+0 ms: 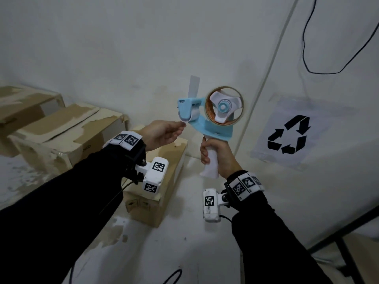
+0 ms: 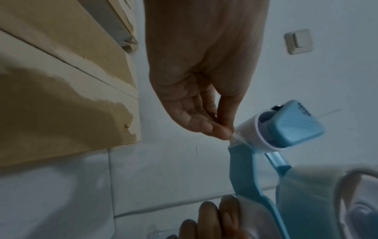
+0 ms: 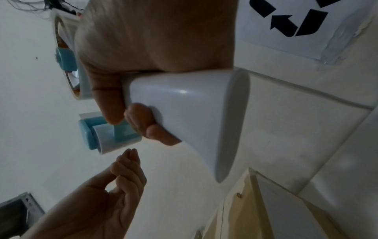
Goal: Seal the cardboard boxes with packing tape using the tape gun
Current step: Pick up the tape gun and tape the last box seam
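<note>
Head view: the tape gun, light blue with a white handle, is held upright in the air before a white wall by the right hand, whose fingers are wrapped around the handle; the tape roll sits on its hub. The left hand is raised just left of the gun's white roller, thumb and fingertips brought together at the tape end there. Three cardboard boxes are seen on the floor against the wall, and a recycling sign is taped to the wall at right. Left wrist view: the left thumb and forefinger are shown pinching the clear tape end beside the roller. Right wrist view: the white handle is enclosed by the curled right fingers; the left hand is seen below the roller, fingertips pressed together
</note>
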